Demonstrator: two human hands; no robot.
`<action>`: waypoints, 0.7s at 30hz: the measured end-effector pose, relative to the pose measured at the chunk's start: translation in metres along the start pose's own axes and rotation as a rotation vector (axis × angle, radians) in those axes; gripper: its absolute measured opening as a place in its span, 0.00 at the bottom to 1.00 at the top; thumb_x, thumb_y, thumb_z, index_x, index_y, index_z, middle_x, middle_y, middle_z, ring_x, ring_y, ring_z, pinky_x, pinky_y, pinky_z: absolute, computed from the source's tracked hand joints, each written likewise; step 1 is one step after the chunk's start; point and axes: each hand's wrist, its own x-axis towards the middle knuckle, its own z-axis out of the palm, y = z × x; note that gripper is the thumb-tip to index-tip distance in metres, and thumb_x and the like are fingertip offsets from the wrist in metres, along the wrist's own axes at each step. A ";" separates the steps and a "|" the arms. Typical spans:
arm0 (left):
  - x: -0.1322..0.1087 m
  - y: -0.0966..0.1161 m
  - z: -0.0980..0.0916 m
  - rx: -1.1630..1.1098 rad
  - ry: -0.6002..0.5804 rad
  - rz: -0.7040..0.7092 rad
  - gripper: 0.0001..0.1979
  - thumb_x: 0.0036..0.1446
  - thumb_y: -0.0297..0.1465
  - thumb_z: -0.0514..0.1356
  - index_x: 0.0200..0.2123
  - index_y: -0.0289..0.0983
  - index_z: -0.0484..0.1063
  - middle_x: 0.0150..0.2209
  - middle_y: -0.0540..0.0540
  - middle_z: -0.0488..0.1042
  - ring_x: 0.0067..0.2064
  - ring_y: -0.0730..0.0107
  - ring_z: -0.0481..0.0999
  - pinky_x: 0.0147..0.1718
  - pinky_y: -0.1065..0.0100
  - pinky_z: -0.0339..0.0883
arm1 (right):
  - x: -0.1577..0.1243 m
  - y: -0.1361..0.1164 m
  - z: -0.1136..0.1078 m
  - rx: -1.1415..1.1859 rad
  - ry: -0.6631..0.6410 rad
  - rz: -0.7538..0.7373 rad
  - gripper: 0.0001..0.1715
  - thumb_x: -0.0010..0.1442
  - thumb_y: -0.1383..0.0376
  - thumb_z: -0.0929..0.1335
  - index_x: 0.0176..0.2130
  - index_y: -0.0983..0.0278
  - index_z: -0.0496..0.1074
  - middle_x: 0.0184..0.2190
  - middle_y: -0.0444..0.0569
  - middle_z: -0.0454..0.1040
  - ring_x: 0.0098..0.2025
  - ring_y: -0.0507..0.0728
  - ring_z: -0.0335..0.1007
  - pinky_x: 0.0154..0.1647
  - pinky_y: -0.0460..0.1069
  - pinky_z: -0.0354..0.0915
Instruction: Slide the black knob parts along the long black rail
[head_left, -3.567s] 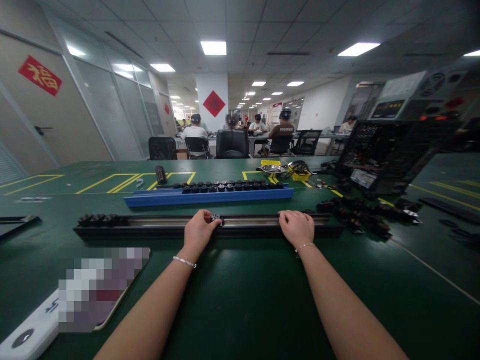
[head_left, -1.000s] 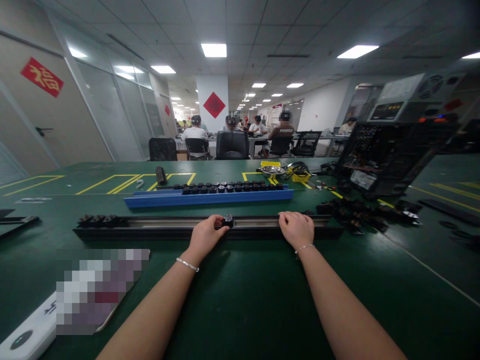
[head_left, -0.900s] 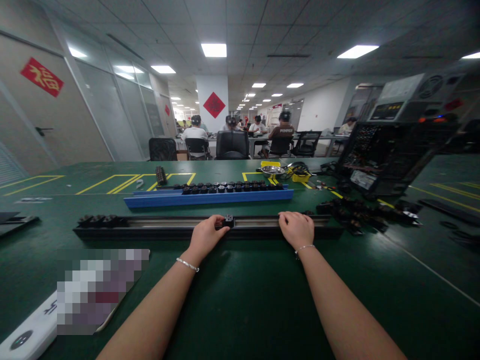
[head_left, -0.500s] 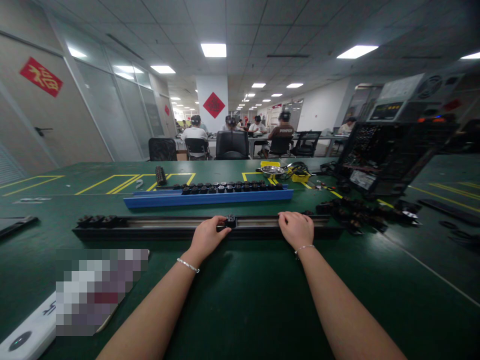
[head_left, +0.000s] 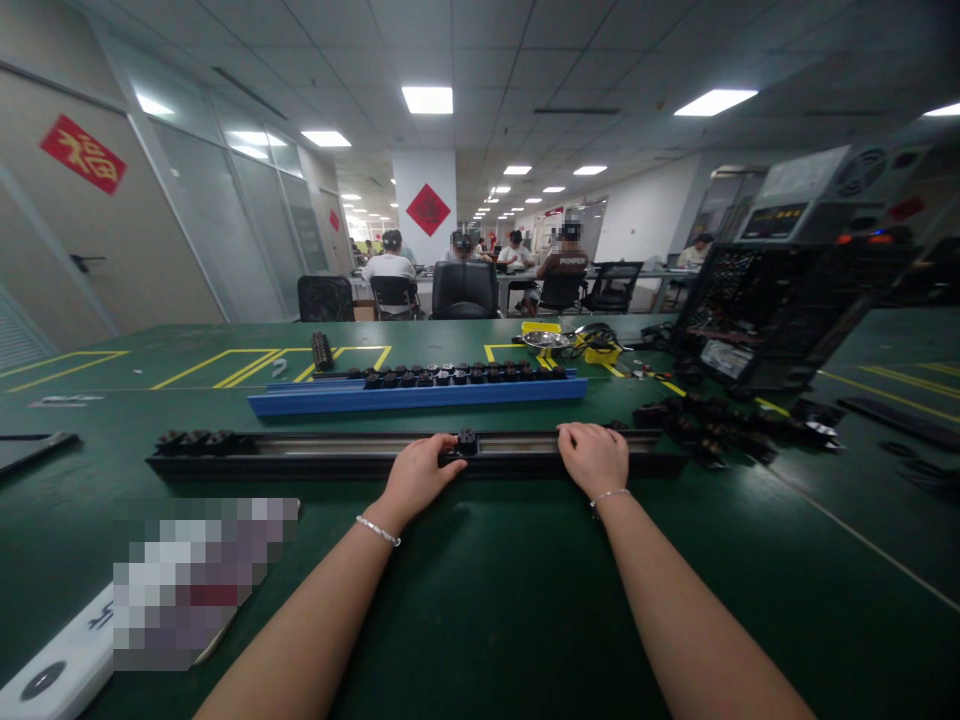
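A long black rail [head_left: 315, 455] lies across the green table in front of me. My left hand [head_left: 418, 477] is closed on a small black clip [head_left: 466, 441] that sits in the rail's channel near its middle. My right hand [head_left: 596, 457] rests curled over the rail farther right and holds it down. A few more black clips [head_left: 196, 439] sit in the rail at its left end. Behind it lies a blue rail [head_left: 420, 393] lined with several black clips.
A pile of loose black clips [head_left: 712, 425] lies right of the rail. An open black computer case [head_left: 780, 310] stands at the back right. A metal dish [head_left: 545, 339] and yellow boxes sit behind the blue rail. A phone [head_left: 187, 580] lies at my near left. People sit at far desks.
My left hand has slid the small black clip to the right along the rail, closer to my right hand. My right hand has stayed where it was.
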 end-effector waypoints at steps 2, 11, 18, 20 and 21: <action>0.000 0.000 0.000 -0.007 0.004 0.012 0.18 0.51 0.39 0.61 0.46 0.41 0.70 0.45 0.47 0.77 0.47 0.64 0.75 0.49 0.64 0.65 | 0.000 0.000 0.001 -0.006 0.001 0.000 0.20 0.61 0.60 0.57 0.34 0.56 0.76 0.41 0.43 0.77 0.44 0.55 0.66 0.48 0.54 0.48; -0.001 0.003 -0.002 -0.009 -0.016 0.004 0.19 0.51 0.38 0.62 0.47 0.42 0.69 0.45 0.47 0.77 0.47 0.64 0.74 0.50 0.64 0.64 | 0.000 0.001 0.002 -0.015 0.007 -0.004 0.19 0.61 0.61 0.57 0.35 0.56 0.76 0.41 0.43 0.77 0.44 0.54 0.66 0.48 0.54 0.48; 0.000 0.003 -0.002 0.017 0.000 0.053 0.19 0.50 0.38 0.62 0.47 0.41 0.70 0.44 0.47 0.77 0.47 0.63 0.74 0.49 0.63 0.64 | 0.000 0.001 0.002 0.008 0.006 -0.005 0.19 0.61 0.61 0.57 0.35 0.56 0.76 0.42 0.43 0.77 0.45 0.55 0.66 0.49 0.54 0.47; 0.000 0.003 -0.002 0.027 0.001 0.057 0.19 0.51 0.38 0.62 0.47 0.41 0.70 0.43 0.47 0.77 0.47 0.63 0.74 0.50 0.63 0.64 | 0.000 0.001 0.002 0.012 0.007 -0.008 0.19 0.61 0.61 0.57 0.36 0.56 0.76 0.42 0.43 0.77 0.45 0.54 0.66 0.49 0.54 0.47; 0.000 0.003 -0.002 0.033 -0.003 0.054 0.19 0.51 0.38 0.61 0.47 0.42 0.70 0.43 0.47 0.77 0.47 0.63 0.74 0.50 0.63 0.63 | 0.000 0.001 0.002 0.013 0.008 -0.007 0.19 0.60 0.61 0.57 0.36 0.56 0.76 0.42 0.42 0.77 0.45 0.54 0.66 0.50 0.54 0.47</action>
